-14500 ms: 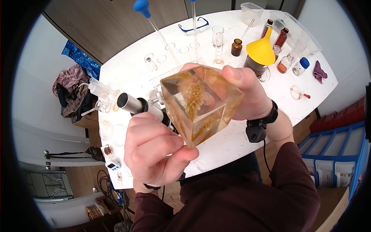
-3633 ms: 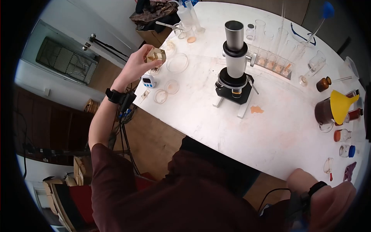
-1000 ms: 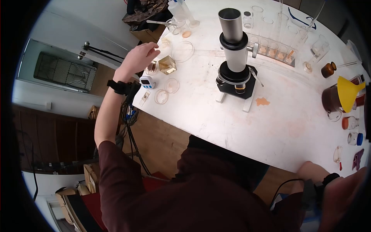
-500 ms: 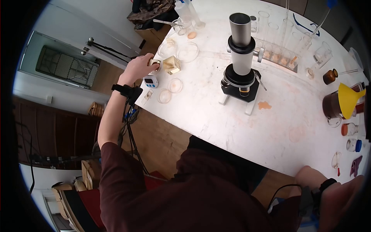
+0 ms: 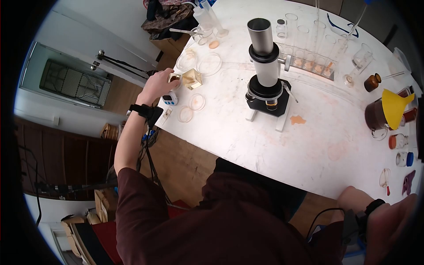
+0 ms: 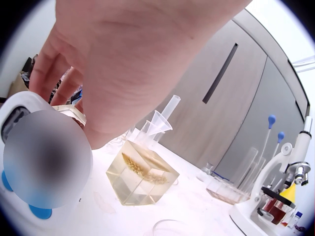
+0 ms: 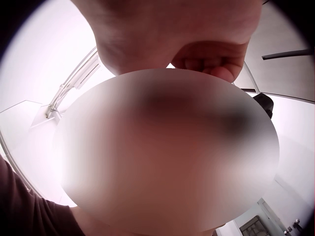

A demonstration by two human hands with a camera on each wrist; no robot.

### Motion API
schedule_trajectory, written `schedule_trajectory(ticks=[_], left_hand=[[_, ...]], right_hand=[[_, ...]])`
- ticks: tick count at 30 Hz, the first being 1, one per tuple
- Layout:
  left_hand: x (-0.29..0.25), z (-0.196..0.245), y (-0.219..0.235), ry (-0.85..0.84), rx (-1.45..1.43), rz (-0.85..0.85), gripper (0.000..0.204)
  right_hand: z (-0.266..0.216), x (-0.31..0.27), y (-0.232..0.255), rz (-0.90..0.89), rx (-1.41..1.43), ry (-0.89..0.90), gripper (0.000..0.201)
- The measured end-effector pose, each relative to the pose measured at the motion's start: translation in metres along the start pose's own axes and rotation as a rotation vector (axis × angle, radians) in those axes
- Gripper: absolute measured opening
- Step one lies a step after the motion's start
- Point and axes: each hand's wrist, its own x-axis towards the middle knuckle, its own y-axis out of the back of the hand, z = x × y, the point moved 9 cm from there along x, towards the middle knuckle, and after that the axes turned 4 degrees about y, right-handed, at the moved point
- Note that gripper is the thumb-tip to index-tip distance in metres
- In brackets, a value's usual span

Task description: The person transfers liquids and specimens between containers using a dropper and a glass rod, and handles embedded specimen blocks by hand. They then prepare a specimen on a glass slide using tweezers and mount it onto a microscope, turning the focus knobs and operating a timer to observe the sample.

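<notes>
The left hand point(image 5: 158, 86) grips a small block point(image 6: 69, 109), half hidden by fingers, long axis unclear; whether right hand point(image 5: 391, 227) holds anything, I cannot tell.

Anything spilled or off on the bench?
Yes: an irregular orange-brown patch on the white tabletop, beside the microscope. Looks like a spill or stain; can't tell if wet. Fainter pinkish smudges lie nearby.

No lettering, brand, number or sign is readable in any view. The dark display point(image 6: 15, 123) on the white timer point(image 5: 169, 99), at the left edge of the left wrist view and left of centre in the head view, is too unclear to read.
</notes>
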Motion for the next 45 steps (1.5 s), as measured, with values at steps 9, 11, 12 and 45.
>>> schedule_trajectory(ticks=[9,11,12,45], left_hand=[[-0.012,-0.012,0.024,-0.027,-0.121,0.214,0.054],[-0.025,-0.003,0.044,-0.054,-0.340,0.280,0.052],[-0.034,0.006,0.044,-0.054,-0.587,0.175,0.050],[-0.256,0.274,-0.027,-0.618,-2.582,-1.141,0.097]], right_hand=[[-0.050,-0.047,0.034,0.035,-0.015,0.019,0.018],[-0.027,-0.031,0.023,0.050,-0.030,0.012,0.019],[-0.019,-0.028,0.022,0.054,-0.040,0.006,0.019],[-0.006,-0.146,0.057,-0.816,-0.648,-0.428,0.056]])
